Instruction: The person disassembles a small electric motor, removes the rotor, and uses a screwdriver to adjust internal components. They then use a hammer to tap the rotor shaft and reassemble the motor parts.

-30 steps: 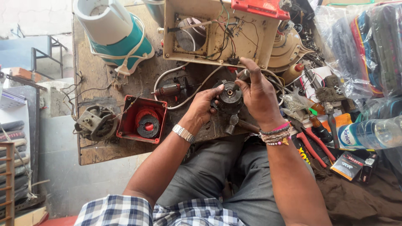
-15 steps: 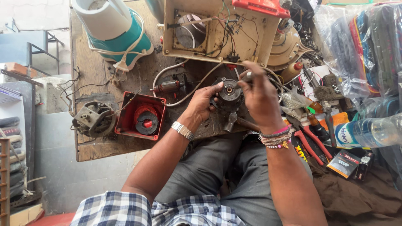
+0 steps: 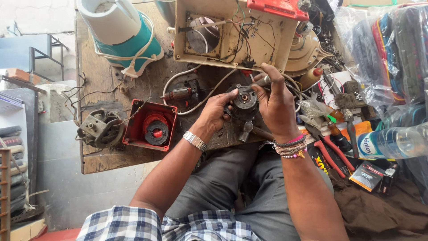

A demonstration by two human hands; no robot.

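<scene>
Now your hands have barely shifted from a moment ago: both sit at the same spot over the near edge of the worktop (image 3: 107,160), with the small dark motor (image 3: 244,101) between them as before. Your left hand (image 3: 217,111) has its fingers curled around the motor's left side, a clenched grip on its body, as it was half a second back. Your right hand (image 3: 277,105) cups the motor from the right, and its raised fingers pinch a thin metal tool (image 3: 263,81), perhaps a screwdriver, though the view is too small to be sure. That tool's tip points toward the motor's top, much as in the earlier frame.

Around you, the wooden worktop is dark, stained and crowded. A red square housing (image 3: 150,126) lies left of your left wrist, and a bare grey motor (image 3: 99,128) sits just beside it at the worktop's left edge. A white and teal appliance (image 3: 120,33) stands at the far left corner, with an opened cream casing (image 3: 232,33) full of wires beside it. A hammer (image 3: 247,129) rests just under the motor. Red-handled pliers (image 3: 327,154) and a clear plastic bottle (image 3: 392,143) lie to your right. Beyond the worktop's left side you see a pale concrete floor (image 3: 53,178).
</scene>
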